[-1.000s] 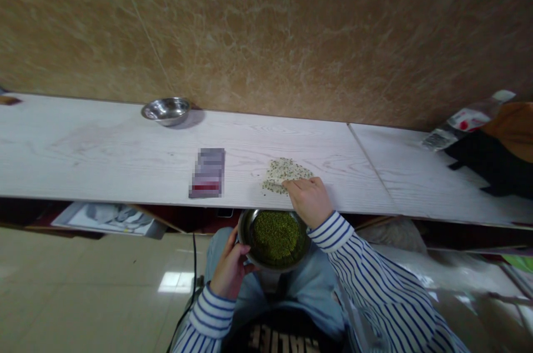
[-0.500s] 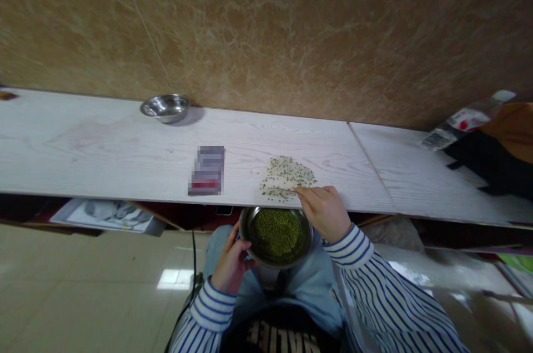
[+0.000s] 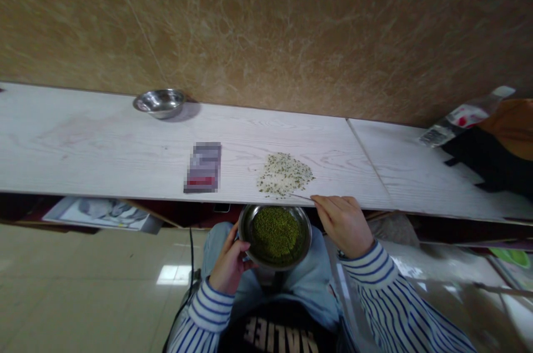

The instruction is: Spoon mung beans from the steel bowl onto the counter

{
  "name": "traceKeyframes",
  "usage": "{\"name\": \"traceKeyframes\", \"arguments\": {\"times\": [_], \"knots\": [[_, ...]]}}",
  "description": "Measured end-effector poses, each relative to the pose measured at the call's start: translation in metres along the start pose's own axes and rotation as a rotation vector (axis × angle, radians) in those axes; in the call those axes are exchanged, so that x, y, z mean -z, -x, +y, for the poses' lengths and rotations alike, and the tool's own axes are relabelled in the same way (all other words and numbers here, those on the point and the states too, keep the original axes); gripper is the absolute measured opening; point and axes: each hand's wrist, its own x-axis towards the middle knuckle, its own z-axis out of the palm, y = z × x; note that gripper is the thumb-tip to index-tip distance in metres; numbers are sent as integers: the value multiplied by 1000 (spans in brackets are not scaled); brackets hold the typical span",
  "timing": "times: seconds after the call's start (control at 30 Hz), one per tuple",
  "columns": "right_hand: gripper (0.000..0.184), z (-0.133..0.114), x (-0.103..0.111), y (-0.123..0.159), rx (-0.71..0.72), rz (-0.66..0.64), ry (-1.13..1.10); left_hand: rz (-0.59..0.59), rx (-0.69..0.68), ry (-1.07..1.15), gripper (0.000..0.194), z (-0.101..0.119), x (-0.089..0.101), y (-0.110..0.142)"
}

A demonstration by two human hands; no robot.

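Observation:
My left hand grips the left rim of a steel bowl, thumb over the edge. The bowl is held above my lap, just under the counter's front edge, with many mung beans in it. In my right hand is a thin, slender metal tool, pinched between thumb and fingers; its exact kind is too small to make out. Its tip points left, at the near edge of a flat heap of white rice-like grains mixed with green beans.
A white wood-grain counter runs along a brown marbled wall. On it stand a second steel bowl, a blurred-out flat phone-like object, and a plastic bottle beside a black-and-brown item. An open drawer juts out below left.
My right hand has moved right and slightly down, drawing the thin tool from the grain heap toward the counter's front edge. My left hand still holds the bowl. The view has shifted slightly.

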Motion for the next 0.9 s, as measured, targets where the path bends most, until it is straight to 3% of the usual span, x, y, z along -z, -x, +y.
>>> {"name": "traceKeyframes", "arguments": {"times": [0.43,0.67,0.9], "knots": [[21,-8,0,5,43,-6,-12,-15,-8,-1,67,-1,1,1],[21,-9,-2,3,18,-9,-15,26,-35,21,72,-2,12,4],[21,-17,-5,-3,47,-32,-46,44,-61,27,67,-1,9,4]]}}
